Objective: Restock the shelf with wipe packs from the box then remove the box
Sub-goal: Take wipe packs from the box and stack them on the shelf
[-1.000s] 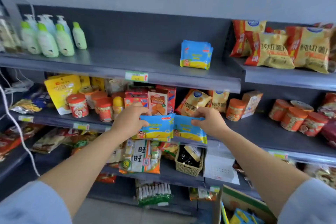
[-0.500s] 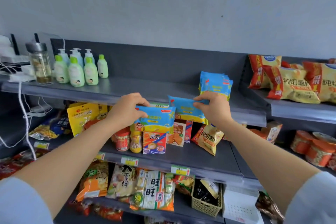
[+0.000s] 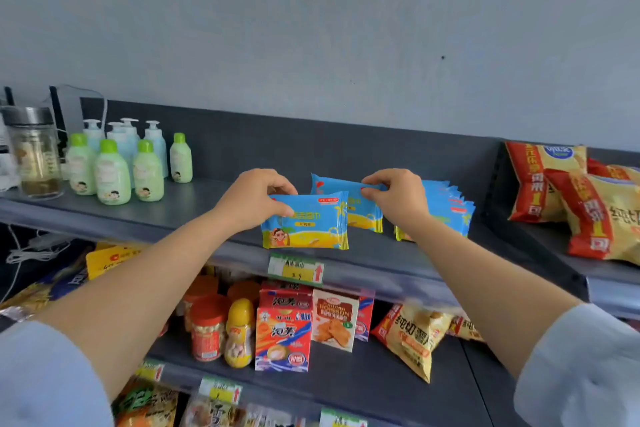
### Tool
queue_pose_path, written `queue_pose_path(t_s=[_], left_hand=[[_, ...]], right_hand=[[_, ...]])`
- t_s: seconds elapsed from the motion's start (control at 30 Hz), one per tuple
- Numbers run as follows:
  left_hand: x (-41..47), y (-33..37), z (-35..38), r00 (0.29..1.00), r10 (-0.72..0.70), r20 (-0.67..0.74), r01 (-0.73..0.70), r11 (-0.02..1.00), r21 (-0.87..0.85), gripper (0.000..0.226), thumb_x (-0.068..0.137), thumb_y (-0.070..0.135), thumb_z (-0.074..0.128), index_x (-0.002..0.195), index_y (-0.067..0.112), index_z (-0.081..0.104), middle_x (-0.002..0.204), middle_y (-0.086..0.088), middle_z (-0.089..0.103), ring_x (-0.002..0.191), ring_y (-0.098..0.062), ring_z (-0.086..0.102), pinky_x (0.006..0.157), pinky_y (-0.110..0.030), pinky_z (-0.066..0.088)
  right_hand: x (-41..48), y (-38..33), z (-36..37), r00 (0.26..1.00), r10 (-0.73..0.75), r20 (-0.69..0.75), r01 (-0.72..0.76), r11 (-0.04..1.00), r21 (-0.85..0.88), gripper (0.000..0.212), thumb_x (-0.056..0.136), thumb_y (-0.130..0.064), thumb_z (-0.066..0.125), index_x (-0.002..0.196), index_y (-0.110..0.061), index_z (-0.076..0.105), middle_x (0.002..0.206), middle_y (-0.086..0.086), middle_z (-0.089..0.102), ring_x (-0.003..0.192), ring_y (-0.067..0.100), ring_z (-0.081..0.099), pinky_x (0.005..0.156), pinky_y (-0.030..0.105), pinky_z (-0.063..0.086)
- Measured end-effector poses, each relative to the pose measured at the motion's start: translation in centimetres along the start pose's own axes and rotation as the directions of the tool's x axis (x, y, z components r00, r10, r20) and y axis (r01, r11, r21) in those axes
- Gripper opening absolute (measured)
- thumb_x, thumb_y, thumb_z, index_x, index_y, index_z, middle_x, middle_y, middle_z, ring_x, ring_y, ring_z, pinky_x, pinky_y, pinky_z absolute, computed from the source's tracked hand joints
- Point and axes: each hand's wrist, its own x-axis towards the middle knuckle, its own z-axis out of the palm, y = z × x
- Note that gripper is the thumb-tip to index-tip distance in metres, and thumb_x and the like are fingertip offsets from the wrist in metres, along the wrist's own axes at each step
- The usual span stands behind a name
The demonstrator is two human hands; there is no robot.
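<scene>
My left hand pinches the top edge of a blue and yellow wipe pack that stands upright near the front of the grey top shelf. My right hand pinches the top of a second wipe pack just behind and to the right of the first. A row of several wipe packs stands further right on the same shelf, partly hidden by my right wrist. The box is out of view.
Green lotion bottles and a glass jar stand at the shelf's left end. Red and yellow chip bags lie on the adjoining shelf to the right. Snack boxes and jars fill the shelf below.
Both hands have lifted their wipe packs from the level of the lower shelf up onto the top shelf. The camera has tilted upward, and the box has left the view.
</scene>
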Motion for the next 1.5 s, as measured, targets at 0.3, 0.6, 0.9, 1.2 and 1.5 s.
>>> queue_pose_path(t_s=[0.3,0.6,0.9,1.2,1.5], left_hand=[[6.7,-2.8,1.6,0.999,-0.052,0.009,0.052,0.999,0.008,0.022,0.075,0.012,0.079,0.092,0.022,0.071,0.091,0.011,0.061,0.077,0.0,0.052,0.062,-0.014,0.037],[11.8,-7.1,3.5,0.996,-0.069,0.065,0.069,0.998,-0.005,0.021,0.076,0.013,0.079,0.088,0.026,0.068,0.092,0.012,0.061,0.085,-0.005,0.057,0.066,-0.016,0.045],[17.5,-10.7,4.9,0.99,-0.048,0.133,0.051,0.999,-0.018,0.022,0.076,0.012,0.079,0.087,0.026,0.068,0.093,0.01,0.061,0.086,-0.006,0.057,0.07,-0.02,0.048],[20.8,-12.9,7.1,0.986,0.003,0.165,0.002,1.0,-0.029,0.024,0.078,0.012,0.076,0.099,0.022,0.07,0.093,0.013,0.056,0.087,-0.004,0.053,0.066,-0.016,0.041],[21.7,-13.6,8.5,0.954,0.15,0.259,-0.203,0.96,0.192,0.055,0.086,0.018,0.068,0.137,0.023,0.049,0.124,0.009,0.045,0.102,-0.007,0.045,0.08,-0.023,0.043]], right_hand=[[7.0,2.1,3.8,0.997,0.027,0.072,-0.024,0.999,-0.04,0.014,0.086,-0.023,0.071,0.099,-0.019,0.072,0.094,-0.005,0.063,0.085,0.01,0.057,0.066,0.023,0.043],[12.1,3.5,8.8,0.991,0.108,0.084,-0.106,0.994,-0.035,0.015,0.087,-0.022,0.069,0.101,-0.017,0.071,0.095,-0.002,0.062,0.082,0.009,0.057,0.053,0.015,0.041],[16.7,5.4,13.2,0.976,0.211,0.06,-0.211,0.978,-0.004,0.015,0.087,-0.02,0.069,0.102,-0.016,0.072,0.104,0.002,0.066,0.09,0.013,0.059,0.072,0.026,0.052],[19.2,7.1,15.8,0.968,0.25,-0.003,-0.25,0.968,-0.018,0.021,0.089,-0.014,0.066,0.11,-0.014,0.07,0.114,0.004,0.066,0.099,0.017,0.061,0.075,0.025,0.051],[19.5,7.7,16.3,0.99,0.141,-0.009,-0.141,0.98,-0.138,0.032,0.089,-0.006,0.063,0.119,-0.016,0.064,0.124,0.001,0.061,0.111,0.016,0.057,0.091,0.034,0.054]])
